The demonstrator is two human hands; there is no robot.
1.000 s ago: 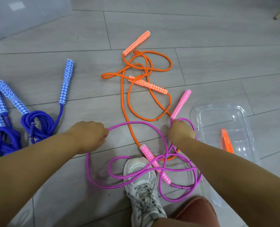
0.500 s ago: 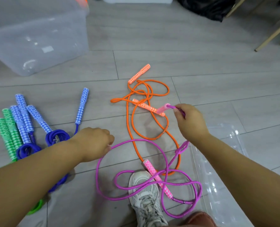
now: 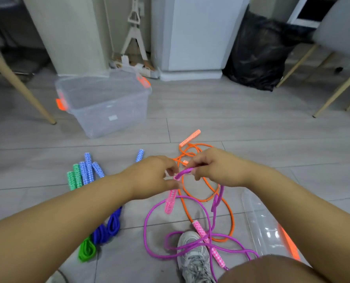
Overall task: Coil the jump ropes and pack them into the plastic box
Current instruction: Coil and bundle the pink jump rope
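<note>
grey floor (image 3: 251,129); purple rope (image 3: 183,173) pinched between hands (image 3: 155,176) (image 3: 217,170)

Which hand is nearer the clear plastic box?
Left. The left hand is right of the plastic box and closer to the person; the right hand is farther right. Both pinch the purple jump rope.
</note>
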